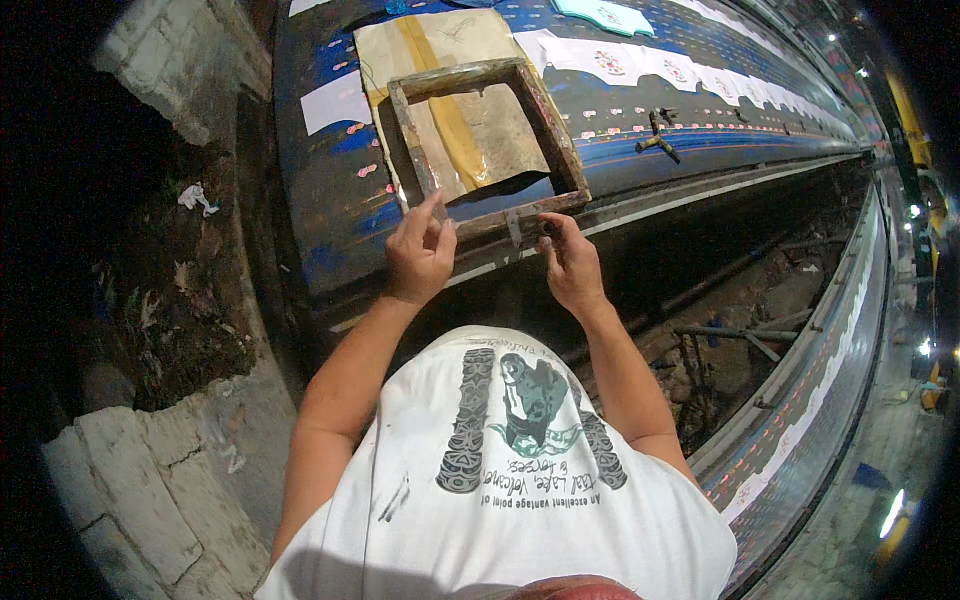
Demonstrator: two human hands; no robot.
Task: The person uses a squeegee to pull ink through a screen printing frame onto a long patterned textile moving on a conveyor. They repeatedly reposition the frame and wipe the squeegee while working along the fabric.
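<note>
A worn, empty-centred wooden frame (483, 72) lies tilted across a stained board (375, 45) with a yellow-brown tape strip down it. My left hand (420, 255) is at the frame's near left corner, index finger stretched along the inner side and the others bent around the corner. Off the near right part of the frame, my right hand (573, 265) has thumb and index finger closed on a small dark piece (547, 229), too small to name. That piece is close to the frame's near bar; whether it touches cannot be made out.
The long blue-black table (620, 180) carries white printed cloth pieces (610, 62), a turquoise cloth piece (603, 14) and a brown clamp-like metal part (657, 140). A metal rail (690, 193) edges it. Broken concrete (150, 470) lies left; another long table (800, 450) stands right.
</note>
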